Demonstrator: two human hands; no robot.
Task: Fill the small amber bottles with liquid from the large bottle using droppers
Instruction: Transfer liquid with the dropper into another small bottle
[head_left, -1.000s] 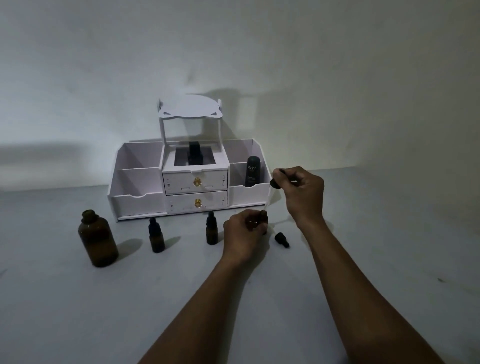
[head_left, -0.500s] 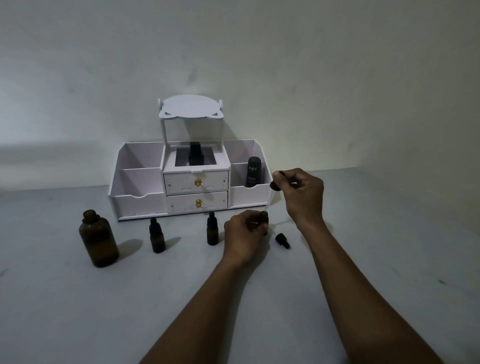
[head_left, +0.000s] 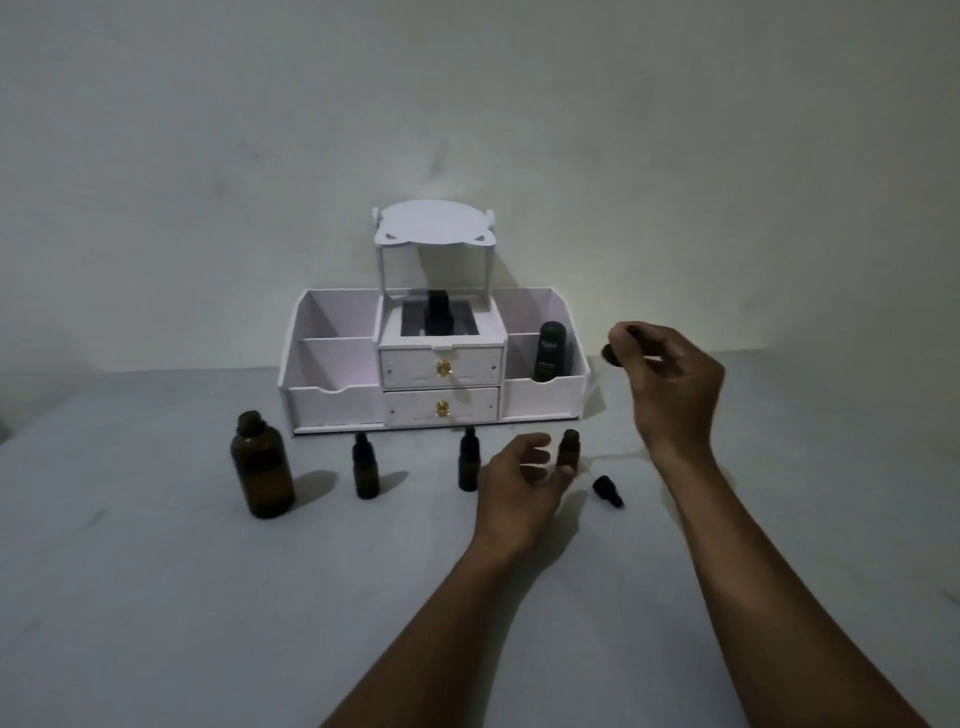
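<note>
While R fingers (head_left: 640, 333) pinch dropper (head_left: 609, 355) above, open sm. bottle (head_left: 569, 446) stands just beside L fingers (head_left: 536, 455) — loosely spread.

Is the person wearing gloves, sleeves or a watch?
No. The left forearm and right forearm are bare, with no sleeves in view. The left hand and right hand have no gloves, and no watch, bracelet or ring shows in the dim light.
</note>
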